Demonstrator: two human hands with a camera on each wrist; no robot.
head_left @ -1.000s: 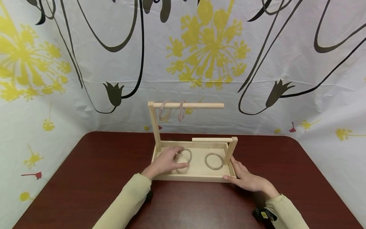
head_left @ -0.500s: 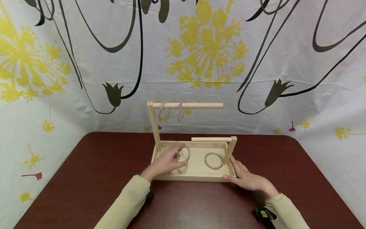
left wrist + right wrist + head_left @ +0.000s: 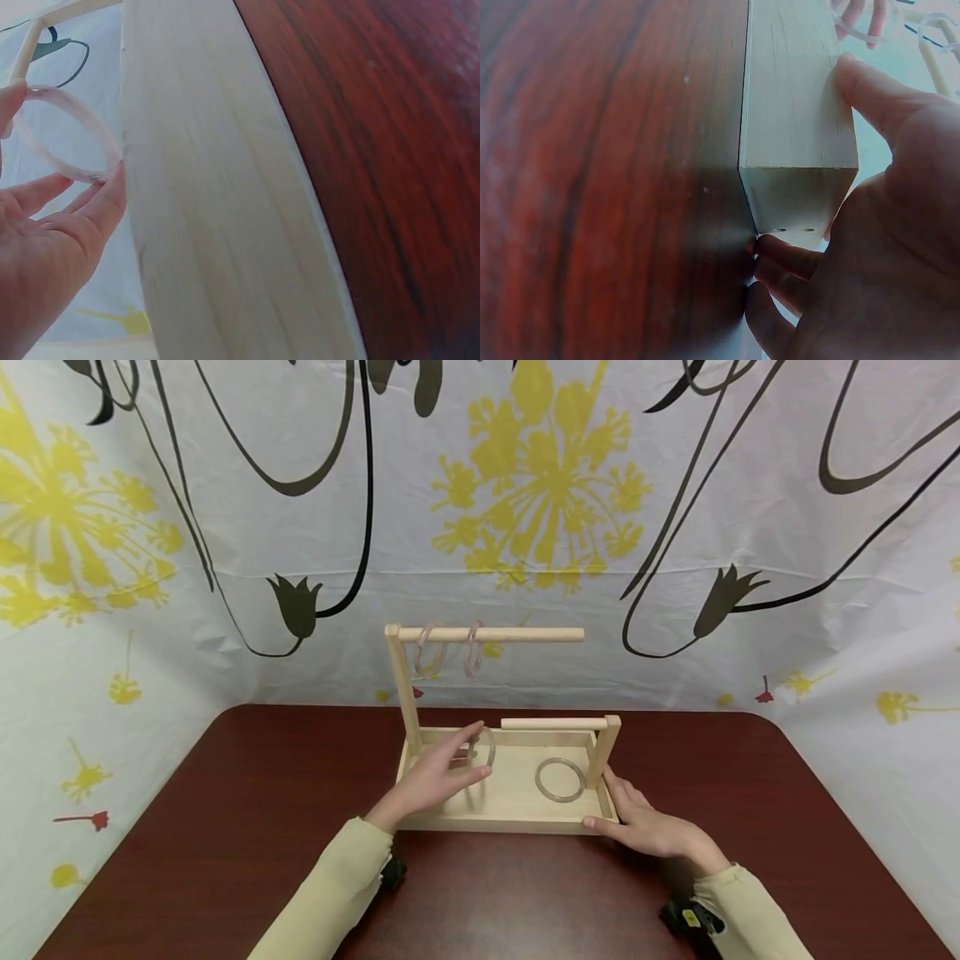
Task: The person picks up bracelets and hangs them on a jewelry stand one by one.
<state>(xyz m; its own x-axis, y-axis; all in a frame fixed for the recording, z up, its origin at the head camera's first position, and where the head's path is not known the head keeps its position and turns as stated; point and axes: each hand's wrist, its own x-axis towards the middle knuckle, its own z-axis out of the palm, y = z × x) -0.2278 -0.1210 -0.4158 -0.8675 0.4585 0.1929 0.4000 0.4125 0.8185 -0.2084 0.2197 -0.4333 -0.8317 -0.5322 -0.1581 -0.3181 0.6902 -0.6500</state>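
My left hand [image 3: 423, 785] pinches a clear bangle-like ring [image 3: 492, 747] between thumb and fingertips, holding it upright over the left part of a pale wooden tray [image 3: 510, 826]. The left wrist view shows this ring [image 3: 84, 114] gripped at opposite sides of its edge. A second clear ring [image 3: 538, 779] lies flat on the tray floor at the right. My right hand [image 3: 648, 828] grips the tray's front right corner, thumb on the front rim and fingers along the right side. In the right wrist view the fingers curl beside the tray's end [image 3: 799, 195].
Two pinkish clear rings [image 3: 473, 652] hang on a high wooden rod [image 3: 536, 634] fixed to a left post [image 3: 405, 693]. A lower rod [image 3: 555, 724] points left from a short right post [image 3: 604, 750]. The tray stands on a dark red-brown table [image 3: 225, 802] before a patterned cloth [image 3: 555, 610].
My left hand has raised the pinched ring from near the tray floor and moved it slightly away from me. My right hand stays at the tray's corner.
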